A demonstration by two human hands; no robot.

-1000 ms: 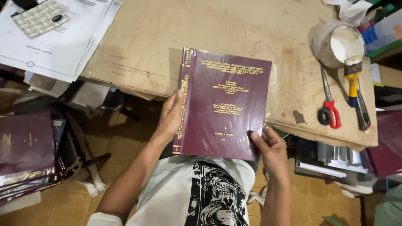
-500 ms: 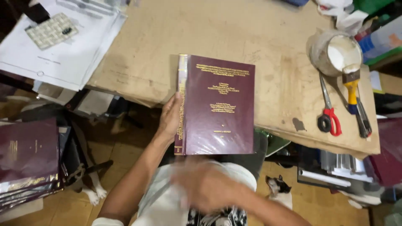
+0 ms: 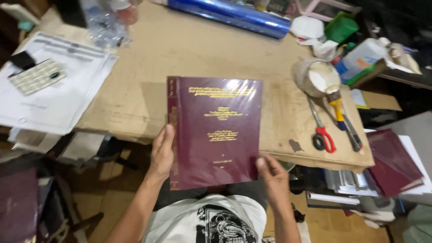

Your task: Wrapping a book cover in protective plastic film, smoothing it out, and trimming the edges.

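Fingers of my left hand (image 3: 162,150) clamp the spine edge of the maroon hardcover book (image 3: 214,131); my right hand (image 3: 272,173) grips its lower right corner, thumb on top. It lies front cover up, half over the near edge of the worktable (image 3: 180,49). Clear film already wraps it. Long axis runs away from me, spine left, gold lettering upright.

A single head-worn camera looks steeply down from above the person's chest, close over the near edge of the worn brown cardboard-topped worktable (image 3: 189,49). It faces the table's far side; floor shows left and right of the table. No second view shares the scene.
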